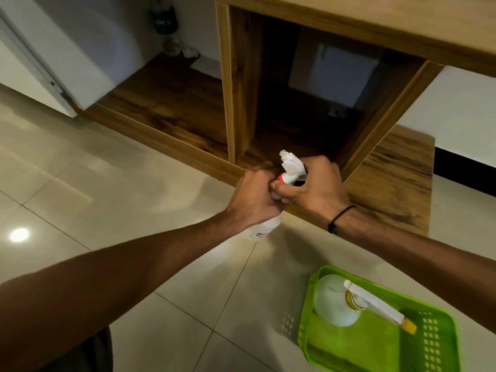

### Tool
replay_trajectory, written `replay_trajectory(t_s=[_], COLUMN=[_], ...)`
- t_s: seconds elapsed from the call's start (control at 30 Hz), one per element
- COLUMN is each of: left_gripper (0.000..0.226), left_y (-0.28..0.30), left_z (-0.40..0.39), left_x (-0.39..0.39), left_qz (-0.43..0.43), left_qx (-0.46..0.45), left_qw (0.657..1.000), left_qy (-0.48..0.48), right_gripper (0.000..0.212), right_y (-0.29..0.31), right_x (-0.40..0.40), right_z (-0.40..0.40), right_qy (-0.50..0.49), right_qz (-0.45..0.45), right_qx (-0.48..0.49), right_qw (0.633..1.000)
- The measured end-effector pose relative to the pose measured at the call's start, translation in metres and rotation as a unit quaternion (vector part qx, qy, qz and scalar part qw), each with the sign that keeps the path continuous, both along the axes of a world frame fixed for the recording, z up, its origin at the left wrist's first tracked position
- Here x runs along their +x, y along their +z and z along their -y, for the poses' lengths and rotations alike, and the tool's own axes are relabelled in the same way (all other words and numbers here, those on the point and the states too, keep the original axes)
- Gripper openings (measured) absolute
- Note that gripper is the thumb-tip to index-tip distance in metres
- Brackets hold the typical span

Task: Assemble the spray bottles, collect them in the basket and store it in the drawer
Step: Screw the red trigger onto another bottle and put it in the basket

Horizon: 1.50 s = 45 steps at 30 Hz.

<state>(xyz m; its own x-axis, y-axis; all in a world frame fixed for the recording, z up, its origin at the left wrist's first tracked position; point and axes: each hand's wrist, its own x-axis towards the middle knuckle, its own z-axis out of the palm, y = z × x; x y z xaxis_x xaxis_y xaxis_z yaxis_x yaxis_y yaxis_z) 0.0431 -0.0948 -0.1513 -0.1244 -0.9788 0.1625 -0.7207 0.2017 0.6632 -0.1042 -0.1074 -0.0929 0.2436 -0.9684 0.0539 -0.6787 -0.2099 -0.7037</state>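
Observation:
I hold a white spray bottle (pixel 264 228) in the air in front of the cabinet. My left hand (pixel 252 200) grips its neck and upper body. My right hand (pixel 316 189) is curled round the white trigger head (pixel 291 163) with its red collar, which sits on the bottle's neck. A green plastic basket (pixel 440 342) lies on the floor at the lower right. In it stands another white spray bottle (pixel 332 302) with a white trigger head and a yellow nozzle tip.
An open wooden cabinet compartment (pixel 303 114) lies straight ahead, dark inside, with its door (pixel 394 183) swung open to the right. A second open compartment (pixel 171 103) at the left holds a few bottles at the back. Pale floor tiles (pixel 107 189) spread around.

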Motion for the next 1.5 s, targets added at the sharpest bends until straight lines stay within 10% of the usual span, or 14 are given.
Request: replay_trajectory(t_s=[0.3,0.6,1.5], left_gripper=[0.035,0.125,0.095], left_y=[0.002,-0.020,-0.032], left_z=[-0.001,-0.017,-0.011], left_x=[-0.001,-0.008,0.051], left_qz=[-0.014,-0.119,-0.048], left_qx=[0.022,0.046,0.213], left_qw=[1.000,0.991,0.971], left_qy=[0.004,-0.047,-0.095], right_gripper=[0.032,0.020,0.047], right_y=[-0.001,-0.013,0.005], right_x=[-0.006,-0.016,-0.029], right_z=[-0.001,-0.003,0.001], right_qy=[0.057,0.121,0.129], right_qz=[-0.033,-0.071,-0.045], right_qx=[-0.015,0.060,0.014], right_qw=[0.998,0.988,0.991])
